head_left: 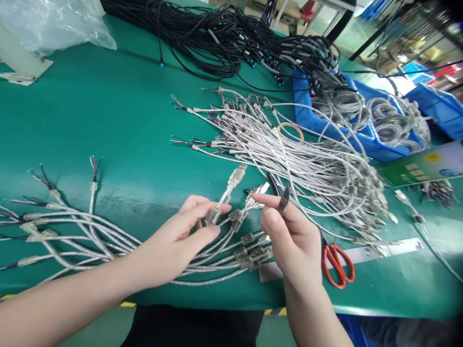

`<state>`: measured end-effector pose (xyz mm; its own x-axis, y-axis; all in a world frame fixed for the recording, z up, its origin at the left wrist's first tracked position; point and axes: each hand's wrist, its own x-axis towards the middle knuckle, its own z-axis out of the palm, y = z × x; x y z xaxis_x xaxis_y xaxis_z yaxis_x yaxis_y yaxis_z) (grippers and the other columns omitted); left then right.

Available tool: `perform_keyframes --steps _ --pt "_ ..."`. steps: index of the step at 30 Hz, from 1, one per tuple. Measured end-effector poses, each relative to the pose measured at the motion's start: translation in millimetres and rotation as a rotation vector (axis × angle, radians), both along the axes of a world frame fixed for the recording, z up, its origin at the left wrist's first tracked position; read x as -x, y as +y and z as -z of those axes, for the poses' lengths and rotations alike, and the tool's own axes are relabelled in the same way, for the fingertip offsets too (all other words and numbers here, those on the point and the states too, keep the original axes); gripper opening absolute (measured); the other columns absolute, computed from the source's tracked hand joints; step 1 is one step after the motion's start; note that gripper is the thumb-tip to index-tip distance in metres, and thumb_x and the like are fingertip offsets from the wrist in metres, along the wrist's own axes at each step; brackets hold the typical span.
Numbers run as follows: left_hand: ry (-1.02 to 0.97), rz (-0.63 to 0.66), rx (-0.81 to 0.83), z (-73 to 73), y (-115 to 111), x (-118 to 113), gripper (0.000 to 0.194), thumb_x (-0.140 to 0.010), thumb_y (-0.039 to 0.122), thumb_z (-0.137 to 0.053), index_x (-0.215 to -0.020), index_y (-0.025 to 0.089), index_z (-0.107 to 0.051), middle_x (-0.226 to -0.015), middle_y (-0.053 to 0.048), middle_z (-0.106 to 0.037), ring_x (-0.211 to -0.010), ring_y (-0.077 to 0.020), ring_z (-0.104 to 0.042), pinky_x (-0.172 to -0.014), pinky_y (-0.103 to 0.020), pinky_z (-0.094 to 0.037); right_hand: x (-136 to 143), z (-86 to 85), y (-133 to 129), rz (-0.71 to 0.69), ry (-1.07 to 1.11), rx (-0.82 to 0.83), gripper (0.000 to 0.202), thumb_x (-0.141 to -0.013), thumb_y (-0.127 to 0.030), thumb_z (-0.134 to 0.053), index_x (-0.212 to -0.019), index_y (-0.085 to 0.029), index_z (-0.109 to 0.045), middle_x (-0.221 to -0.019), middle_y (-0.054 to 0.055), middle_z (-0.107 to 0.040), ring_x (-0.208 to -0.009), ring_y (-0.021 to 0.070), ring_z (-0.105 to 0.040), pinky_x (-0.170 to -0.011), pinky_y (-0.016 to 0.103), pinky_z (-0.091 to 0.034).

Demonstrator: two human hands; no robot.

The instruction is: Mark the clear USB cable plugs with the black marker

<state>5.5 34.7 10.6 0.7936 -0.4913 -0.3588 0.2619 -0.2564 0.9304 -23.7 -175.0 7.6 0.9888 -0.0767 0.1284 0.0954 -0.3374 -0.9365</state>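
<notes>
My left hand (191,231) pinches a USB cable by a clear block on it, and the cable's clear-housed USB plug (237,176) points up and away from me. In my right hand (292,231), curled fingers hold a small dark pointed tool (284,200); its exact kind is unclear. Beneath and between both hands lies a bundle of silvery USB cables (217,260), with clear blocks near the right and stripped wire ends fanned out at the left. Orange-handled scissors (338,265) rest just right of my right wrist, across a steel ruler (383,250).
A large pile of pale cables (289,149) spreads beyond my hands. Behind it stand blue bins (304,106) with coiled cables. Black cables (202,43) lie along the far edge, and a plastic bag (54,24) sits at the far left. A single cable (430,236) lies at the right.
</notes>
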Motion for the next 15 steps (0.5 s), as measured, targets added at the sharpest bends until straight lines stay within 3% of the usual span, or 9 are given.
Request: perform_keyframes --steps 3,7,10,15 --pt "-0.137 0.135 -0.052 -7.0 0 -1 0.029 -0.094 0.038 -0.048 -0.114 0.024 -0.064 -0.093 -0.002 -0.053 -0.088 -0.0169 -0.051 -0.078 -0.025 -0.039 -1 3.0 2 -0.094 0.223 -0.21 0.027 -0.094 -0.04 -0.06 -0.113 -0.023 -0.068 -0.066 -0.001 -0.05 -0.057 0.0077 -0.042 -0.053 0.02 -0.035" --pt "-0.052 0.29 -0.051 -11.4 -1 -4 0.03 -0.092 0.042 -0.054 -0.082 0.016 -0.066 -0.076 0.0 -0.05 -0.073 -0.0132 -0.048 -0.065 -0.022 -0.035 -1 6.4 7 -0.221 0.328 -0.448 0.021 -0.092 -0.037 -0.063 -0.105 -0.021 -0.07 -0.067 -0.001 -0.053 -0.051 0.0054 -0.035 -0.049 0.019 -0.028" --pt "0.037 0.262 -0.013 -10.6 -1 -5 0.027 -0.088 0.042 -0.06 -0.082 0.016 -0.064 -0.076 0.0 -0.049 -0.072 -0.0131 -0.046 -0.065 -0.022 -0.036 -2 8.8 9 -0.174 0.338 -0.604 0.016 -0.089 -0.034 -0.067 -0.095 -0.018 -0.069 -0.07 0.0 -0.055 -0.051 0.0045 -0.032 -0.047 0.019 -0.025" --pt "0.164 0.144 0.13 -7.2 -1 -2 0.021 -0.087 0.037 -0.063 -0.096 0.018 -0.066 -0.084 0.0 -0.052 -0.078 -0.0124 -0.049 -0.07 -0.021 -0.041 -4 9.0 12 -0.121 0.322 -0.735 0.018 -0.089 -0.032 -0.068 -0.088 -0.015 -0.065 -0.057 -0.004 -0.038 -0.05 0.0037 -0.029 -0.046 0.017 -0.022"
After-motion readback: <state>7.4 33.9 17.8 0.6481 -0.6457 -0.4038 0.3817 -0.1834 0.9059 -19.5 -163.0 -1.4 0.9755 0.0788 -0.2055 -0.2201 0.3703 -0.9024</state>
